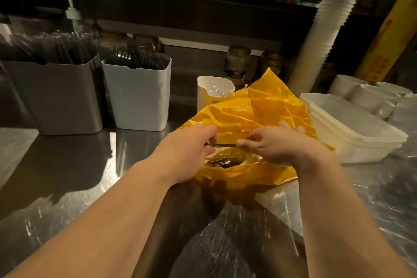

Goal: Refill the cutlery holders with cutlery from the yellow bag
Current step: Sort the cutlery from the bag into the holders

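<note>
A crumpled yellow bag (pixel 255 108) lies on the steel counter, its mouth open toward me with dark wrapped spoons (pixel 225 162) inside. My left hand (pixel 189 149) pinches a clear-wrapped piece of cutlery (pixel 222 145) at the bag's mouth. My right hand (pixel 277 144) grips the other end of it and the bag's upper edge. A grey holder (pixel 61 97) and a white holder (pixel 140 97), both packed with dark wrapped cutlery, stand at the left. A small white holder (pixel 212 90) stands behind the bag.
Stacked white lidded containers (pixel 352 128) sit right of the bag, with white cups (pixel 370 97) behind them. A tall stack of white cups (pixel 325 22) leans at the back right. Jars (pixel 237 63) line the back wall. The steel counter (pixel 67 176) stretches toward me.
</note>
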Action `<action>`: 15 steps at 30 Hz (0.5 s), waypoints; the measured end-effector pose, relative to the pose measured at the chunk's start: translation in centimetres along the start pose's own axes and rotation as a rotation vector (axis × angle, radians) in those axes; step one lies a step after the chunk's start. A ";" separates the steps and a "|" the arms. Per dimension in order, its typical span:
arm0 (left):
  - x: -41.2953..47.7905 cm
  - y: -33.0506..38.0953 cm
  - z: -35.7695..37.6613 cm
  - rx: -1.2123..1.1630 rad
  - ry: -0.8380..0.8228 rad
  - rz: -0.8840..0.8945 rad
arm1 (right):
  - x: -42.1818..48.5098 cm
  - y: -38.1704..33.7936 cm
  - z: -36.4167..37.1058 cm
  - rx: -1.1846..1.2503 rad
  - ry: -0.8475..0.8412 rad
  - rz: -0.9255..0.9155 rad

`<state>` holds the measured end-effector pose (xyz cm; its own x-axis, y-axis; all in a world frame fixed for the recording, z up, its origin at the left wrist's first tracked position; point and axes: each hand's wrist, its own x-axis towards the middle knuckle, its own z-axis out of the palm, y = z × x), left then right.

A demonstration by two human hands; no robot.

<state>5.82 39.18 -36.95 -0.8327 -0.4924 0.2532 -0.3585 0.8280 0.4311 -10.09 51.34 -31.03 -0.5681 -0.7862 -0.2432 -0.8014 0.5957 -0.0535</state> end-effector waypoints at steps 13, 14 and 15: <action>0.2 -0.6 -2.5 -0.265 0.063 -0.136 | 0.5 -0.4 -0.2 0.226 0.441 -0.235; 0.3 -0.4 -2.5 -0.388 0.043 -0.175 | 0.8 -0.5 -0.1 0.330 0.548 -0.276; 0.3 -0.2 -2.6 -0.522 0.019 -0.217 | 1.0 -0.7 0.0 0.406 0.644 -0.304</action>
<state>6.71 38.16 -34.65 -0.7537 -0.6453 0.1249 -0.2599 0.4671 0.8451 -10.15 50.12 -31.22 -0.4325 -0.7894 0.4356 -0.8776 0.2576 -0.4044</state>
